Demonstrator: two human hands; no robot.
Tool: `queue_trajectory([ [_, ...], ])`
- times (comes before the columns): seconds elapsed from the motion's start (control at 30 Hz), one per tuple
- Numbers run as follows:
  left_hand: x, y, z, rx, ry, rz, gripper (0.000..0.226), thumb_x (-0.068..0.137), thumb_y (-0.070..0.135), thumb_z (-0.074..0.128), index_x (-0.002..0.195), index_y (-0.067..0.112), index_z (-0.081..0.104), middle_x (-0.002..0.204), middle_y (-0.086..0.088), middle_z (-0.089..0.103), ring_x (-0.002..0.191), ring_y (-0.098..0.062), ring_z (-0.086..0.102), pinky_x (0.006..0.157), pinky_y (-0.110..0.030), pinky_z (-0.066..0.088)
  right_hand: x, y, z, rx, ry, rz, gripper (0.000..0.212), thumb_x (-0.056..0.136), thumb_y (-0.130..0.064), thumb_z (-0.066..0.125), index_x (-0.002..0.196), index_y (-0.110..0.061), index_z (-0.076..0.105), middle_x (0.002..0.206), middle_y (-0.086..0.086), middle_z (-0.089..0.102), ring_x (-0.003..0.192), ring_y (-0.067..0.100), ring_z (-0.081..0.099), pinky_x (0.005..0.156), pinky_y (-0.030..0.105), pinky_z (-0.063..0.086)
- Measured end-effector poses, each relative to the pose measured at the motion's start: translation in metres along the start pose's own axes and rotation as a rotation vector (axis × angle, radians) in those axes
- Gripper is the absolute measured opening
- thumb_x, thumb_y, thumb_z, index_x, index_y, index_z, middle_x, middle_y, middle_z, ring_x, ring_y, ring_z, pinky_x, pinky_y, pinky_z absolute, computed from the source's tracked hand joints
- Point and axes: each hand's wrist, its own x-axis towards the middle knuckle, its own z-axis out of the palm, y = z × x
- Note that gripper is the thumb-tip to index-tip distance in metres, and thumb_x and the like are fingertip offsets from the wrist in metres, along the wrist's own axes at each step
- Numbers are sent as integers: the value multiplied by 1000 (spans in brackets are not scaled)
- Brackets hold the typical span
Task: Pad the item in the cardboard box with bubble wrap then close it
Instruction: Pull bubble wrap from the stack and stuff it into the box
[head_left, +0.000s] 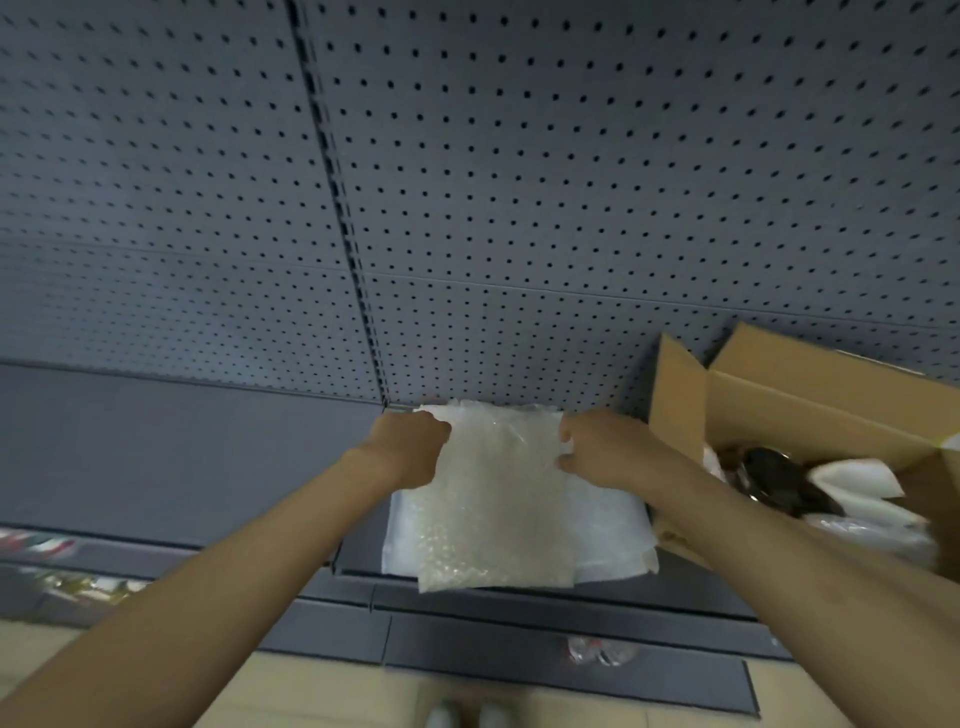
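Note:
A sheet of bubble wrap hangs in front of me, over a stack of more white sheets on the grey shelf. My left hand grips its upper left corner and my right hand grips its upper right corner. To the right stands the open cardboard box, flaps up. Inside it lies a dark shiny item with white padding beside it.
A grey pegboard wall rises behind the shelf. Lower shelf edges run below. Some packaged goods lie on a lower level, and colourful items sit at the far left.

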Motion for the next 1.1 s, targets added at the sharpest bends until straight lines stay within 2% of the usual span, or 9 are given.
queue_trajectory([
  [0.13,4,0,33,17,-68,-6,40,92,9,50,131,13,47,124,-9,56,107,-27,60,81,-32,48,21,2,37,52,-84,50,43,94,-35,55,129,-11,50,129,9,56,113,25,56,93,36,49],
  [0.27,17,10,62,10,-142,13,42,95,13,47,136,11,41,128,-11,49,111,-28,57,84,-34,47,44,9,73,136,-149,133,47,93,-34,55,131,-9,45,121,10,57,106,26,58,76,32,46],
  [0.4,34,19,86,-134,-229,-4,48,97,22,46,143,13,33,136,-13,39,113,-30,54,87,-36,46,70,16,108,268,-156,277,52,93,-31,55,134,-4,36,120,14,56,104,29,59,76,33,48],
  [0.53,43,26,98,-332,-272,-60,59,98,36,44,149,16,23,151,-14,20,120,-35,50,95,-39,44,86,17,132,543,-148,385,65,92,-32,55,142,-4,25,130,16,51,111,32,57,76,32,47],
  [0.63,48,25,103,-488,-286,-127,66,96,39,49,150,16,18,155,-14,7,122,-37,49,101,-40,45,92,18,141,762,-145,484,68,87,-34,61,140,-4,31,132,16,50,110,31,57,75,29,49],
  [0.73,50,23,104,-629,-267,-190,65,93,38,55,145,14,24,150,-12,9,118,-34,51,98,-38,47,94,21,143,944,-172,538,60,79,-34,67,128,-4,49,115,11,62,90,24,62,60,25,50],
  [0.87,52,24,98,-759,-187,-221,56,91,31,61,137,14,34,144,-9,16,115,-31,53,95,-35,48,92,28,141,1199,-231,585,36,81,-19,71,111,-1,62,97,13,67,83,25,65,68,31,54],
  [1.0,54,28,92,-857,-154,-218,53,90,26,63,135,17,36,143,-7,19,108,-27,58,87,-29,49,90,35,132,1314,-257,613,38,79,-16,73,112,1,63,104,18,69,95,33,66,88,44,55],
  [1.1,56,30,90,-908,-136,-223,56,90,26,63,136,18,33,143,-8,18,104,-25,58,84,-26,48,90,38,125,1277,-181,600,38,77,-18,74,109,-1,63,105,16,68,95,32,66,89,42,55],
])
